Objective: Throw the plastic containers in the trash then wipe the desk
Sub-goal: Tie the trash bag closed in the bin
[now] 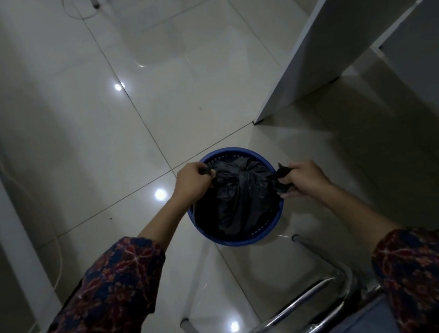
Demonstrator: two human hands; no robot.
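A round blue trash bin [199, 225] stands on the tiled floor below me. Inside it sits a black plastic trash bag [238, 199], gathered at its top. My left hand [192, 182] grips one twisted end of the bag at the bin's left rim. My right hand [305, 178] grips the other end at the right rim. The two ends are pulled apart, with a knot-like bunch between them. No plastic containers are visible; the bag hides its contents.
A white desk panel [306, 47] stands at the upper right, its foot on the floor. A chrome chair frame [309, 294] sits just below the bin. A white cable [59, 260] runs along the floor on the left beside a white wall edge.
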